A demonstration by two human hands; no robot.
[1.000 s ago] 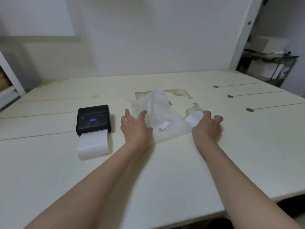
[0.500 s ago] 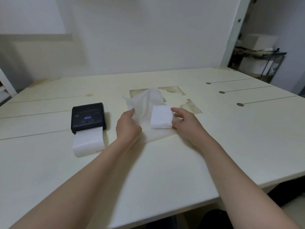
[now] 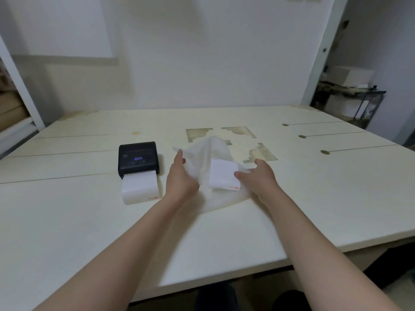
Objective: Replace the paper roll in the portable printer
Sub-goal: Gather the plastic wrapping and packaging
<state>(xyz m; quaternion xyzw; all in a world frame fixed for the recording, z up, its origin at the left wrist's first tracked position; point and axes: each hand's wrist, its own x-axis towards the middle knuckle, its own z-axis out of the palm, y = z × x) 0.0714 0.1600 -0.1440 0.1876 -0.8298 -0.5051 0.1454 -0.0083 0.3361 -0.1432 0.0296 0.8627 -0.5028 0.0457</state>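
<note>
A black portable printer [image 3: 138,158] sits on the cream table [image 3: 314,198], left of centre. A white folded paper stack [image 3: 140,187] sticks out of its front slot. To its right lies a crumpled translucent plastic bag [image 3: 211,149]. A fresh white paper pack [image 3: 223,173] with a small red mark rests on the bag. My right hand [image 3: 258,178] grips the pack's right edge with the thumb on top. My left hand [image 3: 180,178] holds the bag's left edge, fingers at its upper corner.
Worn brown patches [image 3: 240,132] mark the tabletop behind the bag. A dark shelf with white boxes [image 3: 350,97] stands at the back right, and another shelf [image 3: 13,113] at the far left. The table's front edge runs close to my body.
My right hand has brought the white paper pack from the bag's right side onto the bag. My left hand shifted to the bag's left edge. The printer has not moved.
</note>
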